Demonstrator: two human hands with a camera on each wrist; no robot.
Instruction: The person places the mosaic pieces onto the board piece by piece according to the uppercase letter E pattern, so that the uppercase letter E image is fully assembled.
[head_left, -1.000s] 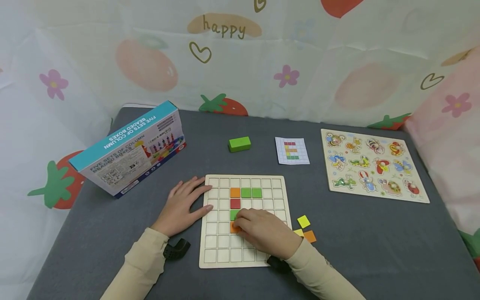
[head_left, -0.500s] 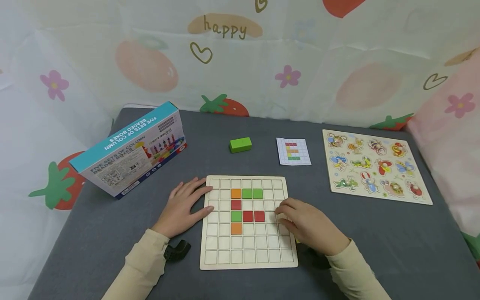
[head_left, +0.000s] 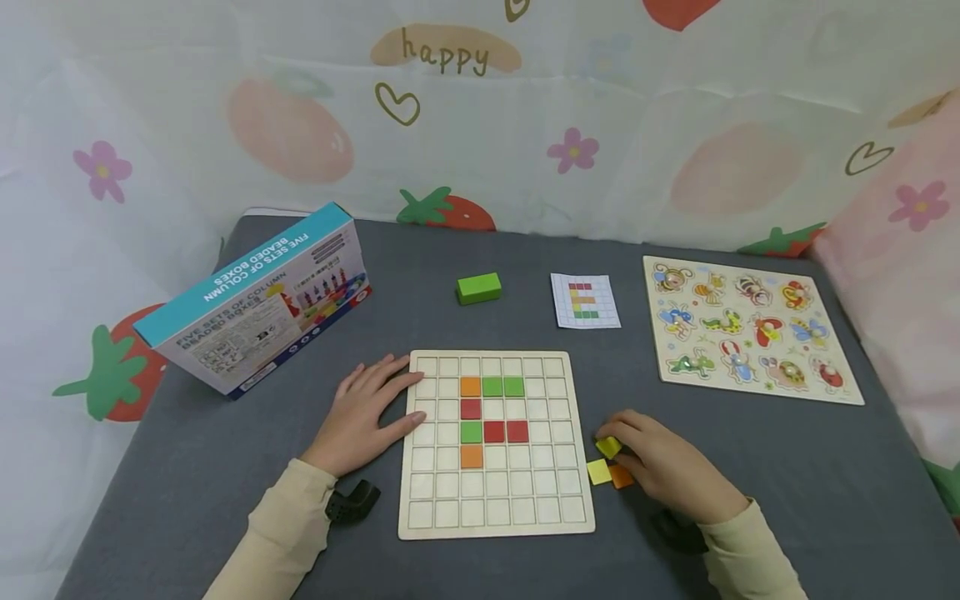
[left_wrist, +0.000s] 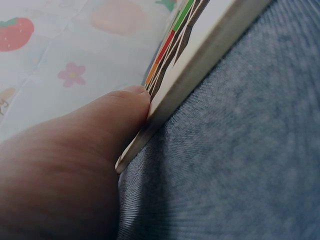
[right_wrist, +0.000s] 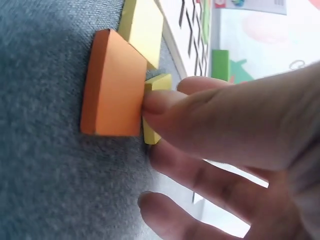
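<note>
My left hand (head_left: 363, 412) lies spread at the left edge of a wooden grid board (head_left: 435, 527), its thumb and forefinger tips over the rim. In the left wrist view, the thumb (left_wrist: 120, 107) presses on that edge. Coloured square tiles sit in the board's cells: orange (head_left: 470, 386), green (head_left: 492, 386) and red (head_left: 493, 431) among them. Right of the board, my right hand (head_left: 667, 462) pinches a yellow tile (right_wrist: 159, 82) between thumb and fingers. Beside it lie a second yellow tile (right_wrist: 142, 30) and an orange tile (right_wrist: 115, 90).
Behind the board stand a green block (head_left: 478, 289) and a printed pattern card (head_left: 586, 302). A cardboard box (head_left: 262, 308) is at the back left, and an insect picture puzzle (head_left: 753, 329) at the right. A patterned cloth (head_left: 465, 125) hangs behind the grey table.
My right hand has left the board and moved right to the loose tiles, taking hold of a yellow one. Two red tiles now show in the board's middle row. The left hand stays put.
</note>
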